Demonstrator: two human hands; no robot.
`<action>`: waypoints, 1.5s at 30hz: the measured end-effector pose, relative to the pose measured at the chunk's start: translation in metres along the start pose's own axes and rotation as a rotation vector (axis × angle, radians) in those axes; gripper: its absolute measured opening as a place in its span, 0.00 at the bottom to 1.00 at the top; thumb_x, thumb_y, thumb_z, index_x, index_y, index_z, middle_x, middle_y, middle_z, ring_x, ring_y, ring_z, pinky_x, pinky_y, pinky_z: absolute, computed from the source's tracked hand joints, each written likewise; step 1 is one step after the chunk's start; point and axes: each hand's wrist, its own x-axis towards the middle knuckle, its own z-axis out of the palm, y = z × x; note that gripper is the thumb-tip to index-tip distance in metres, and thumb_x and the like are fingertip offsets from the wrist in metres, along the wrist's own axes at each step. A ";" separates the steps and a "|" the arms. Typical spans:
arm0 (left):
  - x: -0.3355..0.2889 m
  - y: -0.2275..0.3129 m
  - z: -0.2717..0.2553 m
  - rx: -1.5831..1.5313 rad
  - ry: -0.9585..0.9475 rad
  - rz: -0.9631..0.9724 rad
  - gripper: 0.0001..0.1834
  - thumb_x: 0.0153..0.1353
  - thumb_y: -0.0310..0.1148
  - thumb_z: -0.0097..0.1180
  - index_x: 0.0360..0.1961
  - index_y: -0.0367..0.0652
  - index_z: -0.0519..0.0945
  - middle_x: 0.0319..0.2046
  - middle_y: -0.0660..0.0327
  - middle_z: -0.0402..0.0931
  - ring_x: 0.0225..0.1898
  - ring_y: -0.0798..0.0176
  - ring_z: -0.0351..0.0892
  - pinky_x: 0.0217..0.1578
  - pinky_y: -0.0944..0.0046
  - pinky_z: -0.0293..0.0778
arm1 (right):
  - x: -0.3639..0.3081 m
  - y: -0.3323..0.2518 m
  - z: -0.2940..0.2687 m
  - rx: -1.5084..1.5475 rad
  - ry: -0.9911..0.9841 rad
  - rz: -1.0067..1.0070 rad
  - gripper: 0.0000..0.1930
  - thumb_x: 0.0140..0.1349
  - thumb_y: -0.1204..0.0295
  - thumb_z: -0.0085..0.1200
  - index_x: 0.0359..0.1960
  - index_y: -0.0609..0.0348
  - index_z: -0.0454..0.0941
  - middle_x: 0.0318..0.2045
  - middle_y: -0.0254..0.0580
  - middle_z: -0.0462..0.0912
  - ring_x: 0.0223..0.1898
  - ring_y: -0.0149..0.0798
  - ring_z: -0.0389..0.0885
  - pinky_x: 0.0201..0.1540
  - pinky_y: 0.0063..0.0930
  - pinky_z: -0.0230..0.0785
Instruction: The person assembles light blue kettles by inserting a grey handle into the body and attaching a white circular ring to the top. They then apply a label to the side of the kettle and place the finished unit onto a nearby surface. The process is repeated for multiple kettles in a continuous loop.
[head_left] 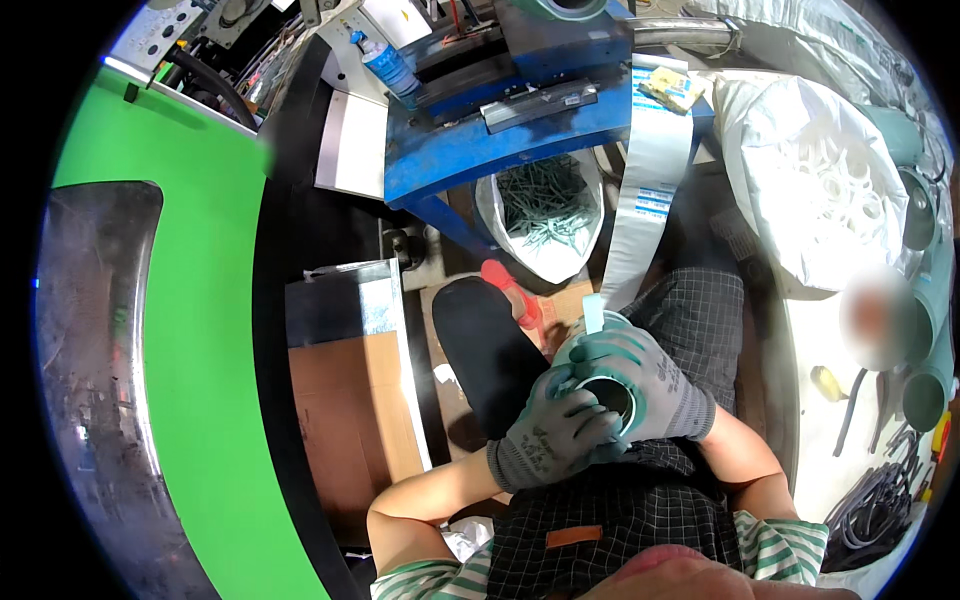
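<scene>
My left hand (552, 432), in a grey glove with greenish palm and fingertips, is closed round the near side of a green plastic pipe fitting (622, 424). My right hand (655, 385), gloved alike, wraps over its far and right side. The fitting's round open end faces up, and its inside looks dark. A pale bluish tab (593, 313) sticks up beyond my right fingers; I cannot tell whether it belongs to the fitting. Both hands are over my lap, against a dark checked apron (620, 515). The gloves hide most of the fitting.
A blue machine bench (500, 160) stands ahead, with a spray bottle (388, 66) on it. Below sits a sack of green strips (545, 205). A label strip (645, 180) hangs down. To the right are a bag of white rings (835, 195) and green pipe fittings (927, 400); cardboard (350, 420) lies left.
</scene>
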 end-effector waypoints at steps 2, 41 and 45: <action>-0.003 -0.003 0.001 0.064 0.055 0.048 0.22 0.57 0.48 0.72 0.51 0.56 0.84 0.49 0.65 0.81 0.56 0.58 0.78 0.62 0.30 0.70 | 0.004 0.005 0.000 0.005 -0.016 -0.025 0.36 0.47 0.50 0.75 0.56 0.52 0.79 0.59 0.46 0.80 0.61 0.54 0.78 0.66 0.54 0.66; 0.061 -0.010 0.010 -0.016 0.399 -0.017 0.54 0.50 0.54 0.81 0.71 0.39 0.69 0.62 0.50 0.75 0.64 0.43 0.77 0.61 0.45 0.79 | -0.054 0.125 -0.258 -1.381 0.571 1.014 0.13 0.63 0.51 0.63 0.35 0.43 0.90 0.43 0.27 0.87 0.52 0.41 0.81 0.52 0.41 0.73; 0.041 -0.018 0.032 -0.294 0.385 -0.079 0.55 0.55 0.53 0.77 0.75 0.38 0.62 0.62 0.47 0.75 0.63 0.44 0.77 0.61 0.45 0.78 | -0.047 0.108 -0.232 -0.949 0.737 0.651 0.14 0.70 0.59 0.60 0.50 0.53 0.81 0.42 0.45 0.87 0.39 0.51 0.87 0.46 0.42 0.79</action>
